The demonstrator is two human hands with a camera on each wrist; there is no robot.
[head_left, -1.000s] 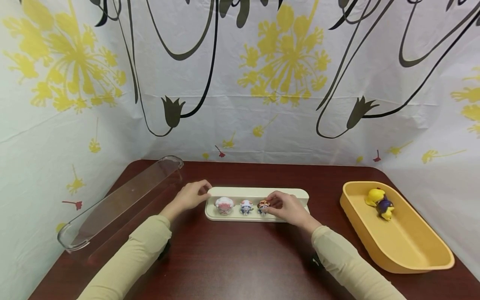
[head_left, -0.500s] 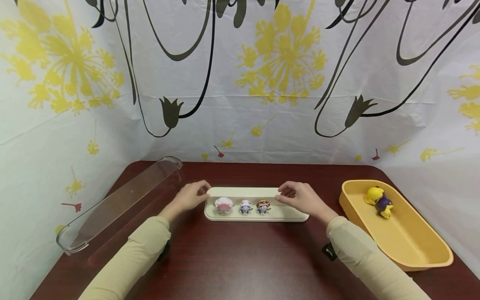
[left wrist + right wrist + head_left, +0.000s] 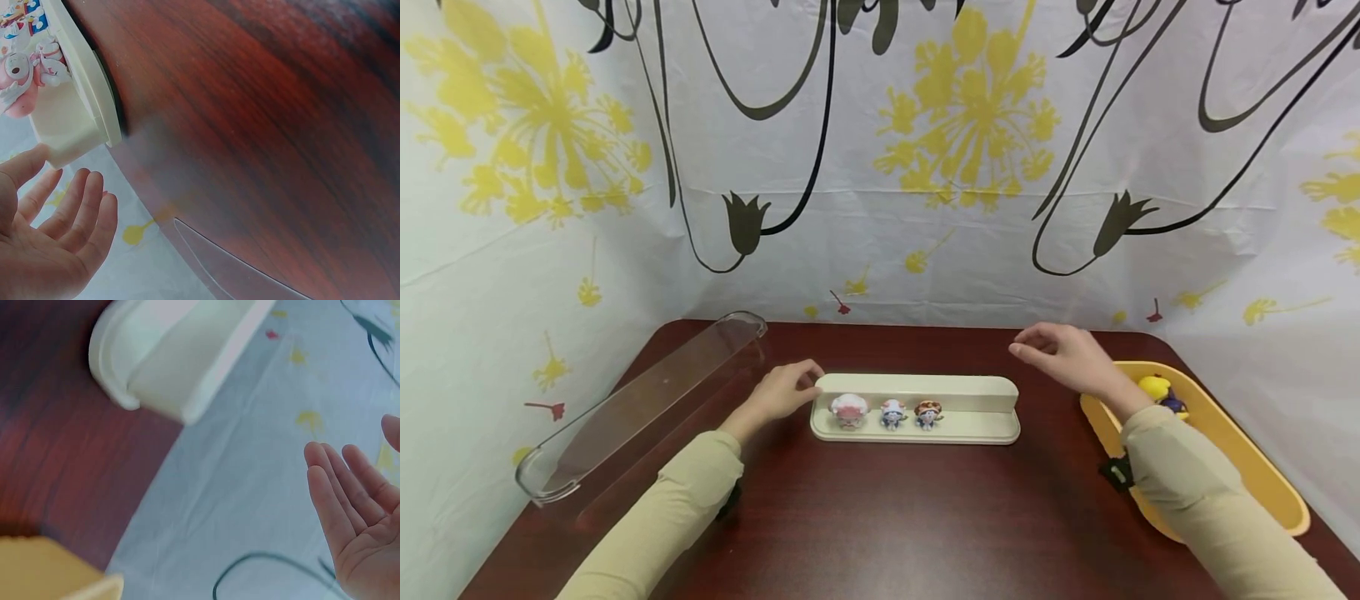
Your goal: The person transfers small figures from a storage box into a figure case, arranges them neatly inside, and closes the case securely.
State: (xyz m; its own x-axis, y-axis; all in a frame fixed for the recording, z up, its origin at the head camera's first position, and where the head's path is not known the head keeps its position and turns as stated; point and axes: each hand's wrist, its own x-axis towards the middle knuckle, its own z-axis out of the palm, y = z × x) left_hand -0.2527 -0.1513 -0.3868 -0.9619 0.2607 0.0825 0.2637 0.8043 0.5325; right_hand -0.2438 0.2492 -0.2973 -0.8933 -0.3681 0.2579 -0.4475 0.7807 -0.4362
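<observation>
A cream shelf-like stand point(image 3: 970, 393) lies mid-table with three small figurines in a row: a pink-and-white one point(image 3: 848, 410), a white-and-blue one point(image 3: 892, 412) and a brown-capped one point(image 3: 928, 412). My left hand point(image 3: 786, 389) rests against the stand's left end point(image 3: 62, 134), fingers relaxed. My right hand point(image 3: 1063, 354) hovers in the air right of the stand, above the table, with loose fingers point(image 3: 340, 487) that hold nothing. A yellow tray point(image 3: 1232, 458) at the right holds a yellow-and-purple figurine point(image 3: 1161, 393), partly hidden behind my right wrist.
A long clear plastic cover point(image 3: 640, 404) lies diagonally at the left of the dark wooden table point(image 3: 887, 517). A white curtain with yellow flowers point(image 3: 880, 167) closes off the back and sides. The yellow tray reaches close to the right table edge.
My right hand let go of the brown-capped figurine, left the stand and rose up and to the right toward the yellow tray. The left hand stayed at the stand's left end.
</observation>
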